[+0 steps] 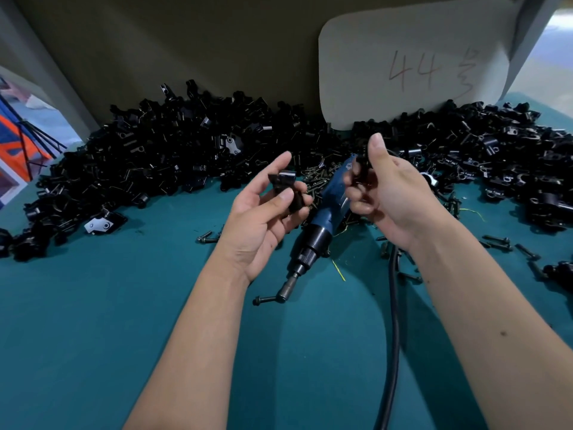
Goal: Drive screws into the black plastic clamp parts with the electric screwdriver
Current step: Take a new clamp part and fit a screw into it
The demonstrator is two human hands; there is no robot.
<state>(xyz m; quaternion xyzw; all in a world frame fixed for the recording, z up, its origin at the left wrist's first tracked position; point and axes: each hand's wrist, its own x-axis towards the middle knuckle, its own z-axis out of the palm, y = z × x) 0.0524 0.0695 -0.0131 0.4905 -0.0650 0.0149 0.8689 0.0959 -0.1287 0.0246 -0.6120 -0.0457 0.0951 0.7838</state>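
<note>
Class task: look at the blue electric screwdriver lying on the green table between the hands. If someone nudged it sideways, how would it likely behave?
The electric screwdriver has a round barrel, so it would probably roll somewhat. Its black cable trails off the rear and looks thick, likely dragging and limiting that roll. A screw lies at its bit tip and would probably get knocked away.

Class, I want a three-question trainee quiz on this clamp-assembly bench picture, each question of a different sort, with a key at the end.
1. True or false: the electric screwdriver lies on the green table, held by neither hand.
2. What does the left hand hold? A) a black clamp part B) a screw C) the cable
3. Fill in: a loose screw lies at the screwdriver's ____.

Key: 1 true; 2 A; 3 tip. The right hand also grips a black part.
</note>
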